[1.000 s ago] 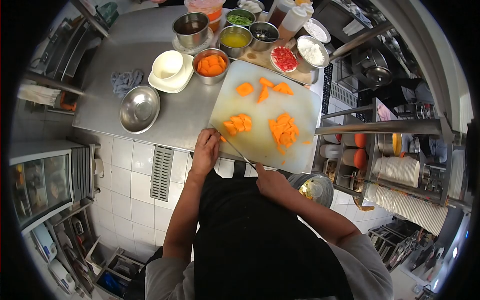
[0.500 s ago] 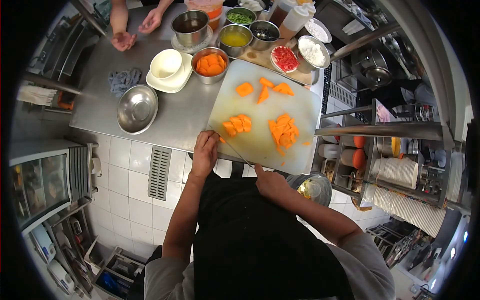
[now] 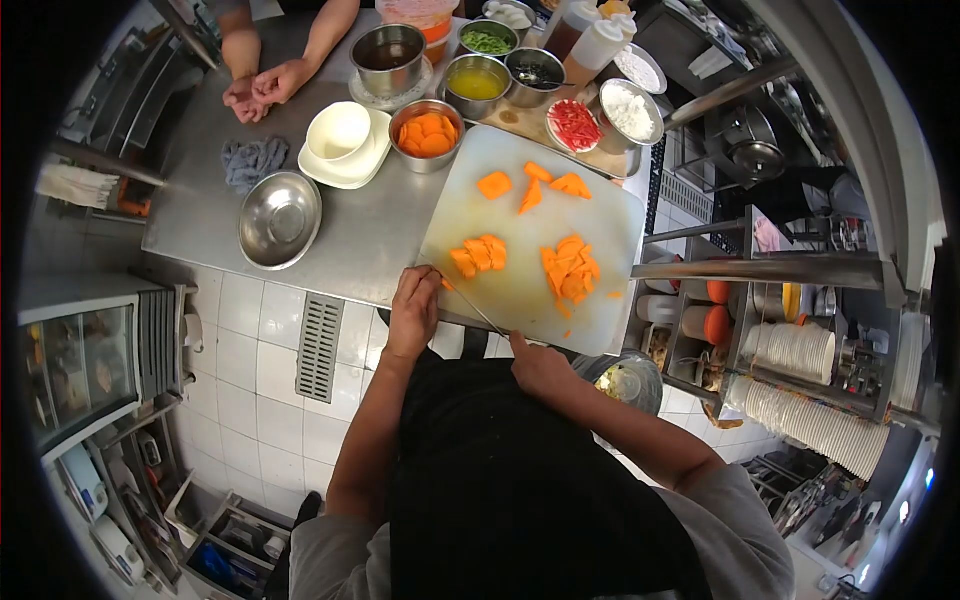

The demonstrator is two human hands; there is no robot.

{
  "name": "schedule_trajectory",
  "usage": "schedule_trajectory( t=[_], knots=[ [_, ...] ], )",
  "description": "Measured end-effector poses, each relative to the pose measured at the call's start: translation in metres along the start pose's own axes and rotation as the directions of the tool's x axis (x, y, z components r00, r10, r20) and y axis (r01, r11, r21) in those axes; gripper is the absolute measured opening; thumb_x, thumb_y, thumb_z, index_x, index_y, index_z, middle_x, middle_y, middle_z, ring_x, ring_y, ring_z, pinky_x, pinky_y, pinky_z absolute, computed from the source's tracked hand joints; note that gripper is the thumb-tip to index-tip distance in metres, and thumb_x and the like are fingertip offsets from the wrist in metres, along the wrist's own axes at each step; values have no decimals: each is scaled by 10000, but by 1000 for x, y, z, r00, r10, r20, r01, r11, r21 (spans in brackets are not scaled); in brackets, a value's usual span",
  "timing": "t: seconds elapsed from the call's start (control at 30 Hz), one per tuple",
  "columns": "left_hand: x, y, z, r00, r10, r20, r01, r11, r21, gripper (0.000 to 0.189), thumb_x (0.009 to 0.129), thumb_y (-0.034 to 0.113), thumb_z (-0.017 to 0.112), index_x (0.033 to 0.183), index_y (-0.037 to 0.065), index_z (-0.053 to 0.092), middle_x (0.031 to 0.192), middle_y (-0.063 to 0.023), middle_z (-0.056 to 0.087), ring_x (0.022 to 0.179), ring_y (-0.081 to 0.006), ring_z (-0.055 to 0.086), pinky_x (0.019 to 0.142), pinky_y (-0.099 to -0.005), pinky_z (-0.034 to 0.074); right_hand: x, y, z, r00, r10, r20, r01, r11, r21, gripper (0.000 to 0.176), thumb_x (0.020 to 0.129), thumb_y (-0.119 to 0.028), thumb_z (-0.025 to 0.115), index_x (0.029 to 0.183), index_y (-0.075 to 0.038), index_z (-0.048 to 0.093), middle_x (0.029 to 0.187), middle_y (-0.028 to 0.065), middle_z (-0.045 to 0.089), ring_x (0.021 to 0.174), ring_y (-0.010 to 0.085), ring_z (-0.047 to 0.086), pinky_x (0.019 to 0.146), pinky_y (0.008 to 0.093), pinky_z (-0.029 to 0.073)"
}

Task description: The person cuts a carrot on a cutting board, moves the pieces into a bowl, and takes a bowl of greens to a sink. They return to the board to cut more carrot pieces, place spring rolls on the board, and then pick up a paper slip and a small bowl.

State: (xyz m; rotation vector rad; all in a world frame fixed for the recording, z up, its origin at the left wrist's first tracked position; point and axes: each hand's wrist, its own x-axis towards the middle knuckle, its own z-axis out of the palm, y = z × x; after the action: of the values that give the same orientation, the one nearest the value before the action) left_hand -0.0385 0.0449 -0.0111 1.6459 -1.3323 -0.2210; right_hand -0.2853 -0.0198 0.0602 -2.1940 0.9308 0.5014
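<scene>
My right hand (image 3: 545, 368) is closed around the handle of a knife (image 3: 478, 312), its thin blade slanting up to the left toward my other hand. At the near left corner of the white cutting board (image 3: 610, 220), my left hand (image 3: 412, 312) has its fingers closed on a small piece of carrot (image 3: 446, 285), mostly hidden by the fingers. The blade's tip lies beside that piece. Several carrot slices (image 3: 479, 256) lie in a row on the board, with a heap of cut carrot (image 3: 570, 270) to their right. Larger carrot chunks (image 3: 495, 185) sit farther back.
Sliced carrot rounds fill a metal bowl (image 3: 450, 160) behind the board. Left of it are a cream bowl on a tray (image 3: 375, 165), a steel bowl (image 3: 250, 240) and a grey cloth (image 3: 252, 163). Another person's hands (image 3: 268, 90) rest across the table. A bin (image 3: 645, 385) stands below.
The other person's hands have come together. My hands and the knife stay almost in place. The view has shifted slightly.
</scene>
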Motion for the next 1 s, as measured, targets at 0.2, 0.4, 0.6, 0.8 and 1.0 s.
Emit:
schedule_trajectory(
  t=[0.2,0.4,0.6,0.8,1.0],
  knots=[
    [-1,-2,1,1000,16,-5,-16,1000,16,313,828,-157,603,1104,-21,659,1123,-169,635,1050,-380,624,903,-421,540,20,1,13,996,-35,-85,40,998,52,440,933,-111,536,1330,59,448,842,301,688,812,514,678,739,606,528],
    [5,2,2,999,9,45,-10,1000,19,285,859,-139,601,1115,-22,646,1150,-194,587,1090,-394,609,918,-415,529,19,15,-14,994,-102,-44,109,973,203,399,990,-185,528,1321,29,463,850,315,680,820,523,669,763,579,526],
    [26,17,-13,978,60,198,-82,991,107,425,873,-52,675,1286,-26,578,1333,-235,531,1277,-432,509,1085,-457,453,-34,40,-56,989,1,-150,51,939,339,326,987,-164,537,1261,-2,467,853,301,678,894,502,666,819,568,512],
    [84,19,-14,849,19,528,-118,981,155,675,731,14,824,1355,-5,570,1336,-199,557,1255,-417,510,1089,-466,452,-54,85,-48,974,100,-202,-9,913,408,253,996,-165,540,1174,2,474,870,283,691,889,502,664,821,563,512],
    [100,12,-4,720,-172,673,-26,962,273,745,681,125,885,1358,28,588,1228,-176,582,1220,-395,531,1069,-453,469,-52,86,-34,986,118,-114,-47,869,492,249,1003,-194,540,1144,5,490,879,275,701,892,493,673,829,546,521]
  ],
)
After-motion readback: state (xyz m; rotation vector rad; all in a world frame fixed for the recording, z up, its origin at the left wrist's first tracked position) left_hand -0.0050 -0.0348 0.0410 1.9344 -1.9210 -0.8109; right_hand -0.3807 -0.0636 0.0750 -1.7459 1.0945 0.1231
